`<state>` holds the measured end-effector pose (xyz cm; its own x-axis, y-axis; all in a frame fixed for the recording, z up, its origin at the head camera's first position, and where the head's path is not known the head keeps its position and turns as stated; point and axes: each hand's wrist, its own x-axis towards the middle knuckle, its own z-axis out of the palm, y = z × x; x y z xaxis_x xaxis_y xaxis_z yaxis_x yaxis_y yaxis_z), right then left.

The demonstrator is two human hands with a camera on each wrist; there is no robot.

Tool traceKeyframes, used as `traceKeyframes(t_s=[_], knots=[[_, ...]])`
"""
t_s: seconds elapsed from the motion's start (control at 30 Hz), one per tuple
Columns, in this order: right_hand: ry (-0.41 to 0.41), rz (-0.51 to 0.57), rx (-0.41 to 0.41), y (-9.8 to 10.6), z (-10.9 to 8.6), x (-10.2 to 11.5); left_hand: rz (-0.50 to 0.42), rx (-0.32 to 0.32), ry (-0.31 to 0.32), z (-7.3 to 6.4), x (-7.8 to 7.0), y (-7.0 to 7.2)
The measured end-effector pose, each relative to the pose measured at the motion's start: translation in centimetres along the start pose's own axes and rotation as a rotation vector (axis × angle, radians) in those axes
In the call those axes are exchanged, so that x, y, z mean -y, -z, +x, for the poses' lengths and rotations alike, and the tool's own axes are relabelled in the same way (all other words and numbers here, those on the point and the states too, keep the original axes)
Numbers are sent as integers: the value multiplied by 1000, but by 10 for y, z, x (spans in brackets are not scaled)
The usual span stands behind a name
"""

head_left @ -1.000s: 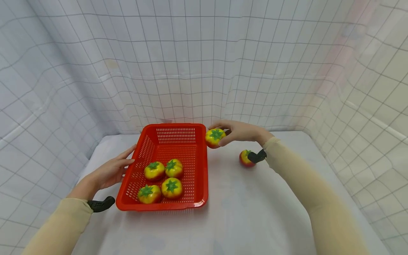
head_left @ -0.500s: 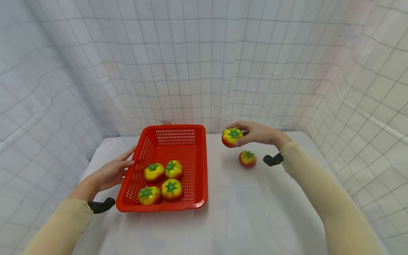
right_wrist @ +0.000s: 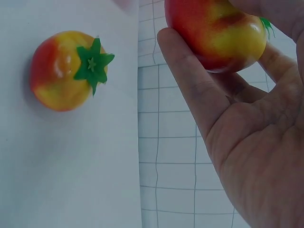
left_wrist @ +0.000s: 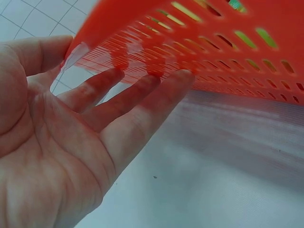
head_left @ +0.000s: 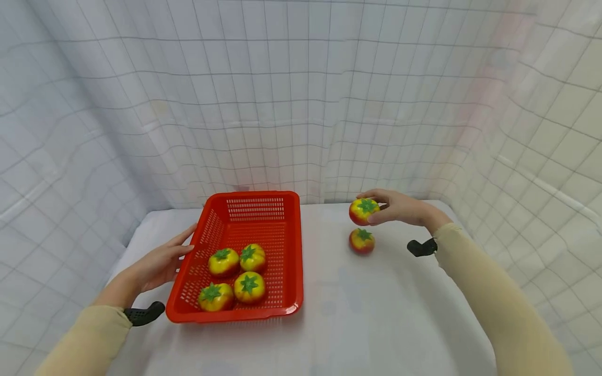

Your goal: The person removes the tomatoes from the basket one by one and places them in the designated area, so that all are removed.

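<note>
A red plastic basket (head_left: 301, 261) with slotted walls stands left of the middle in the head view. Several red-and-yellow tomatoes, one of them a tomato (head_left: 250, 288) with a green star-shaped top, lie in its near part. My left hand (head_left: 157, 263) rests against the basket's left side; in the left wrist view its fairly straight fingers (left_wrist: 142, 102) touch the slotted wall. My right hand (head_left: 400, 207) holds a tomato (head_left: 363, 211) between thumb and fingers, raised above the table. Just below it, another tomato (right_wrist: 64, 71) lies on the table, apart from the hand.
A white cloth-covered table (head_left: 357, 313) lies under everything. White sheets with a dark grid, such as the back sheet (head_left: 282, 115), hang behind it and at both sides.
My right hand has moved to the right with its tomato, from beside the basket's right rim to above the loose tomato. The left hand stays at the basket. The head view has shifted slightly.
</note>
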<state>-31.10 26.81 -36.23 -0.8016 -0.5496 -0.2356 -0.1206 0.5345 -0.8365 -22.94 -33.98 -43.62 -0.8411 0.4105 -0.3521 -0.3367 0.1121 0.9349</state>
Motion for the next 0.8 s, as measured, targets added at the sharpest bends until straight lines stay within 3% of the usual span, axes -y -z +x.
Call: traceKeyframes(t_s=[0.17,0.4,0.8], knots=[[-32,-29,-31,2,-15,-10,1,3,-8,0,-2,-3],[-56,38,-37,3,-26,-32,13,8,-9,0,-1,-2],[-95,-50,-86,9,-39,-52,2,6,-12,1,0,-2]])
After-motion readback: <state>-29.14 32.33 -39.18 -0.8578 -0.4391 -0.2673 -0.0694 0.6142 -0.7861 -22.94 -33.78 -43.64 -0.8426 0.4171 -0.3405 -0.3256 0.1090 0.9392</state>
